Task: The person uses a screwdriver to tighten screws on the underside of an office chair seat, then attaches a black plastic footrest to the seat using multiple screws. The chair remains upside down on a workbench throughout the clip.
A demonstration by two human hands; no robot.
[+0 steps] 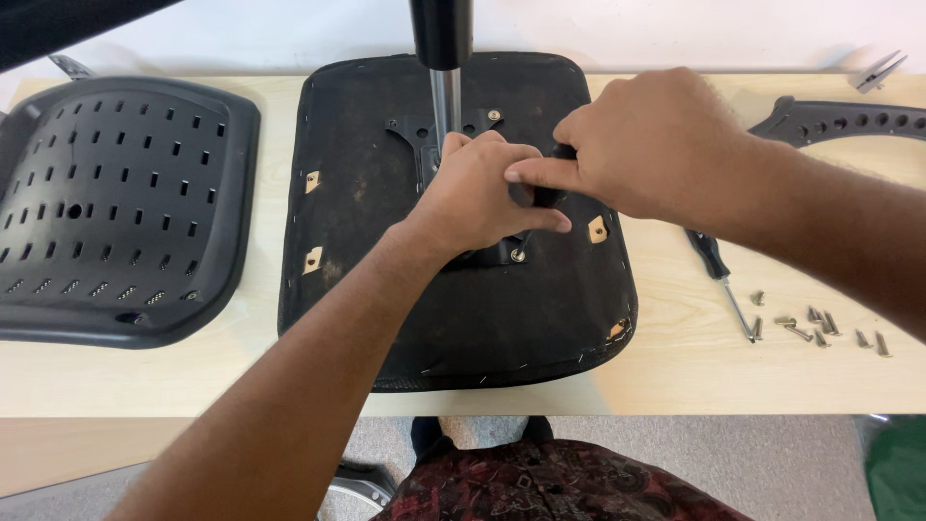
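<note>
Carefully now: keep left hand (477, 198) pressing plate (424, 130) on seat (386, 289) at desk (675, 376) middle; right hand (641, 145) closed around black tool (545, 193), upright over screw (519, 255).

Crowded middle, open wood at the near edge and between the parts

The upturned seat cushion (453, 318) fills the table's (193, 381) middle, with the chrome post (444, 96) standing up at its far end and both hands over the bracket. The perforated black shell (116, 207) blocks the left. To the right, a screwdriver (719, 275) and loose screws (820, 328) lie near; a curved black bracket (839, 121) lies far. Bare wood runs along the near edge and in the strip between shell and cushion.
</note>
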